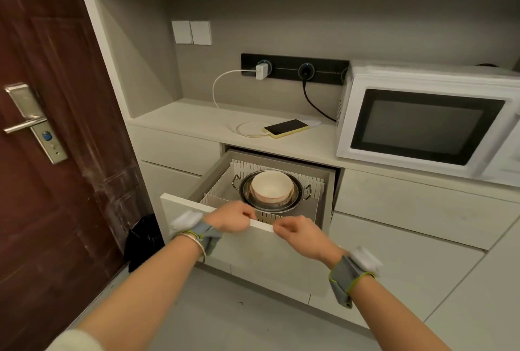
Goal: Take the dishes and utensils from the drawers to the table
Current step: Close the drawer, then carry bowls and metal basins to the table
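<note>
both hands on the drawer

my left hand [235, 217] and right hand [299, 231] curl their fingers [250, 214] over the top edge of the drawer [253, 255] front, gripping it. the drawer stands open. inside, behind a white divider [216, 198], a bowl [271, 186] sits in a steel pot [281, 205]. a phone [285, 127] lies on the table [197, 122] beside the microwave [427, 122].

Both hands on an open drawer

Left hand [233, 217] and right hand [302, 234] curl over the drawer [247, 255] front's top edge; inside, a bowl [271, 186] sits in a steel pot [281, 205].
</note>
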Demonstrator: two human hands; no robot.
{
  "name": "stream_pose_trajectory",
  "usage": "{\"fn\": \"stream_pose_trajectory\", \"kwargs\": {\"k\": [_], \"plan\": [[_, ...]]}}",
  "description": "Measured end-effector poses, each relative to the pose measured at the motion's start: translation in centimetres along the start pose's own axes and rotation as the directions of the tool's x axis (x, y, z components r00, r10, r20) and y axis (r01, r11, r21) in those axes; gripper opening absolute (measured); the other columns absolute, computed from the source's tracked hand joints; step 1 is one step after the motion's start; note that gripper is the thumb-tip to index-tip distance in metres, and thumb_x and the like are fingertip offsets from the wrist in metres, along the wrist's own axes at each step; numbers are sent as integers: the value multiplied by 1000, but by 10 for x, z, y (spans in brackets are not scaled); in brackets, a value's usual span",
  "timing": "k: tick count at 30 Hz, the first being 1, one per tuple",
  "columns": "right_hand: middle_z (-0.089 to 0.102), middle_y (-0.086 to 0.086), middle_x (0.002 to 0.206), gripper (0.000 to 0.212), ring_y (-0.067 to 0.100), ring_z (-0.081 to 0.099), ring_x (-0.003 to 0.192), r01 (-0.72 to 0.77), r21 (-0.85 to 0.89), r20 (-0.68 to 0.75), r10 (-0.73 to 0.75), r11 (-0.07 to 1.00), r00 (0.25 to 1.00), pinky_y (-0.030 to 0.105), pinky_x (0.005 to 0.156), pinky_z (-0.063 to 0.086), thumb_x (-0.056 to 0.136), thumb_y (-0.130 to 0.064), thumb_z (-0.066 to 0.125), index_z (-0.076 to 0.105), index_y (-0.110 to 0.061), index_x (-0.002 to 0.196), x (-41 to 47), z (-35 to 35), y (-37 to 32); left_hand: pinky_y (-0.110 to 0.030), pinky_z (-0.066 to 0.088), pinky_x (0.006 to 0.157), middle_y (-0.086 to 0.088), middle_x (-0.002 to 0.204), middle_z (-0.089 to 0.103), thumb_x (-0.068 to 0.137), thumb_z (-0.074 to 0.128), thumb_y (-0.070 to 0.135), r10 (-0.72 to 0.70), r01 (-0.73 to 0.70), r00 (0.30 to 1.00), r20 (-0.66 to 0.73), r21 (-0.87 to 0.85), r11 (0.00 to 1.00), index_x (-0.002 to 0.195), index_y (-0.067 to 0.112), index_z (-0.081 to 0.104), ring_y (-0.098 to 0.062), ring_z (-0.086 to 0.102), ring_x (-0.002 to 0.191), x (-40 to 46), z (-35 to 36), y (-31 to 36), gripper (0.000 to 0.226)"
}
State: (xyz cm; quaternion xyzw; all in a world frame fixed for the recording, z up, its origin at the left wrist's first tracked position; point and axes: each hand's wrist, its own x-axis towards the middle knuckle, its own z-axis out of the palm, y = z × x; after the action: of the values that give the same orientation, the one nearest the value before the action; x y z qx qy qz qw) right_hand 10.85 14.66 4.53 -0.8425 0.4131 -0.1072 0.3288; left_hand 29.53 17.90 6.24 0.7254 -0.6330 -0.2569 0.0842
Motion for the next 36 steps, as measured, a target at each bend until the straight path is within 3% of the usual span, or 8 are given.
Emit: {"fn": "stream_pose_trajectory", "kwargs": {"k": [3, 9, 13, 19, 22, 27, 31, 36], "plan": [[66, 8, 80, 37, 11, 57, 72, -81, 224, 88, 62, 971, 994, 23, 72, 44, 95, -33, 45, 71, -8, 89, 8, -11, 6, -16, 44, 69, -16, 114, 67, 80, 33, -8, -71, 119, 979, 193, -251, 961, 108, -5, 67, -23, 59, 91, 16, -18, -4, 44], [61, 7, 74, 23, 14, 57, 63, -299, 535, -52, 384, 790, 922, 22, 54, 53, 96, -19, 46, 62, -3, 98, 68, -37, 37, -23, 48, 64, -8, 75, 56, 96, 36, 10, -382, 289, 923, 54, -753, 592, 86, 5, 52, -16, 55, 64, 76, -30, -8, 20], [54, 14, 79, 24, 21, 56, 64, -472, 449, 35, 513, 759, 858, 28, 54, 53, 92, -17, 51, 52, 3, 106, 105, -42, 49, -32, 51, 86, -14, 95, 56, 93, 44, 7, -406, 320, 912, 58, -718, 617, 110, -6, 56, -29, 63, 95, 111, -25, -14, 24], [48, 29, 132, 42, 32, 66, 66, -634, 528, 326, 555, 565, 766, 29, 42, 54, 92, -9, 49, 38, 2, 131, 136, -29, 53, -33, 51, 93, -19, 147, 38, 94, 48, 15, -395, 429, 897, 199, -609, 668, 144, -1, 25, -33, 54, 123, 157, -24, -19, 57], [60, 29, 113, 38, 24, 64, 37, -665, 650, 436, 536, 368, 723, 26, 37, 53, 91, -1, 47, 40, 2, 128, 137, -18, 56, -41, 50, 96, -21, 148, 34, 94, 48, 8, -367, 452, 892, 264, -522, 723, 143, -3, 25, -38, 50, 125, 169, -19, -22, 55], [58, 25, 80, 14, 32, 62, 35, -646, 737, 482, 516, 199, 708, 29, 37, 53, 90, 8, 41, 47, 6, 102, 150, -12, 66, -45, 49, 96, -23, 143, 36, 92, 38, -8, -327, 450, 892, 311, -567, 690, 138, -7, 28, -43, 45, 126, 187, -14, -33, 48], [58, 28, 75, 15, 36, 61, 34, -626, 763, 482, 502, 163, 718, 29, 35, 52, 89, 11, 34, 46, 7, 81, 153, -8, 64, -37, 55, 82, -22, 145, 36, 91, 35, -8, -299, 420, 907, 295, -633, 650, 141, -6, 27, -43, 50, 122, 186, -15, -36, 51], [65, 28, 68, 12, 36, 64, 39, -628, 750, 485, 472, 208, 736, 28, 36, 54, 89, 8, 39, 50, 10, 92, 159, -19, 64, -34, 57, 75, -23, 145, 36, 90, 35, -9, -226, 383, 924, 310, -752, 536, 141, -4, 29, -44, 52, 119, 167, -28, -31, 52]]}}
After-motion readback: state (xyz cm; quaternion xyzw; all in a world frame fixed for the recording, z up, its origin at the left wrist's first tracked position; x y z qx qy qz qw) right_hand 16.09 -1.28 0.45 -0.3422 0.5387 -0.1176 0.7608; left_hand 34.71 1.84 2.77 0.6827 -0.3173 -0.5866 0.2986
